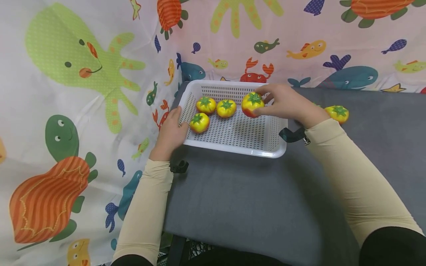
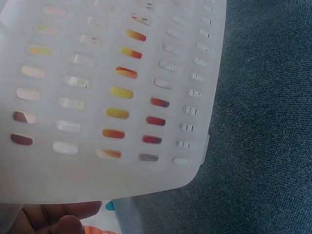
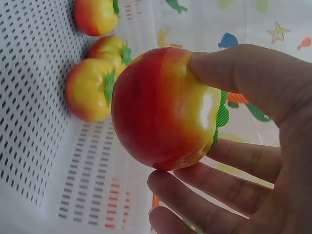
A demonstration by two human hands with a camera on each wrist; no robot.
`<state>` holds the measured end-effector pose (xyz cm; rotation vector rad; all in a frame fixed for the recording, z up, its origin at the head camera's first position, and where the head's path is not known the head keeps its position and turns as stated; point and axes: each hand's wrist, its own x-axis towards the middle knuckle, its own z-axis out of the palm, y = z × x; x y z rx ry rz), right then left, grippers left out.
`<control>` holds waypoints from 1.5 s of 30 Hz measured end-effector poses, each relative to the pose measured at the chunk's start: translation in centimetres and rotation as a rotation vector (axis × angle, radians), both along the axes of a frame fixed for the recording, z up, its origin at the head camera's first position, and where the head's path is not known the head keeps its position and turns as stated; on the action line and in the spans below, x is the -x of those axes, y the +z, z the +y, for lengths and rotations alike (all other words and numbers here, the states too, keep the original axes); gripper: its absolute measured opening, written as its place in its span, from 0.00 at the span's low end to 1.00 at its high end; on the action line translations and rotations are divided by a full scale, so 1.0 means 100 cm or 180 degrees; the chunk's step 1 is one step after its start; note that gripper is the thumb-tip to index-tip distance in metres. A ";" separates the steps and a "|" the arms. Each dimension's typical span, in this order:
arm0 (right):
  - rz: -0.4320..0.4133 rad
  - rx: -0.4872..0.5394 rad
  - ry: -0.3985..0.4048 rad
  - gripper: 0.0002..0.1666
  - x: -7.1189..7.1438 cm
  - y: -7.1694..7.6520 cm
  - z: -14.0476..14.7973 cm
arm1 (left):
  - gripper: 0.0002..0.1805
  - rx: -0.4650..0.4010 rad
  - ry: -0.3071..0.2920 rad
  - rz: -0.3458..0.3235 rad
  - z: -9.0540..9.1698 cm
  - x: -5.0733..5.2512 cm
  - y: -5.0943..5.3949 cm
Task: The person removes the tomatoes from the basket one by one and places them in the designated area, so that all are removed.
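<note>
My right hand (image 1: 288, 103) holds a yellow-and-red persimmon (image 3: 156, 107) between thumb and fingers, above the right half of a white perforated basket (image 1: 229, 148). Its green leafy top faces up in the head view. Three similar persimmons lie inside the basket at its left: one at the back (image 1: 206, 105), one beside it (image 1: 226, 109) and one nearer the front (image 1: 199, 123). My left hand (image 1: 170, 133) grips the basket's left end. In the left wrist view, the slotted basket wall (image 2: 97, 178) hides part of that hand.
Another persimmon (image 1: 337, 114) lies on the grey table (image 1: 246, 199) right of the basket, partly behind my right forearm. A sliver of one more shows beside my right wrist. A curtain (image 1: 110, 147) printed with sea animals hangs along the left side and back.
</note>
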<state>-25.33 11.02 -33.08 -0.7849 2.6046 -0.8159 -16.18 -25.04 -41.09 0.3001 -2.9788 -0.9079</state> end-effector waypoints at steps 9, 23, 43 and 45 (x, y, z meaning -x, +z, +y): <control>-0.0055 0.0044 -0.0268 0.53 -0.003 0.007 0.024 | 0.40 -0.0026 0.0019 -0.0011 -0.001 0.001 0.001; 0.0085 0.0011 -0.0541 0.56 -0.007 0.010 0.062 | 0.40 -0.0064 0.0052 -0.0024 0.001 -0.002 0.002; 0.0032 0.0002 -0.0929 0.53 -0.030 -0.006 0.124 | 0.40 -0.0039 0.0034 0.0041 0.002 0.000 0.000; 0.0032 -0.0051 -0.0939 0.54 -0.031 -0.011 0.128 | 0.40 -0.0050 0.0048 0.0021 0.003 0.000 0.001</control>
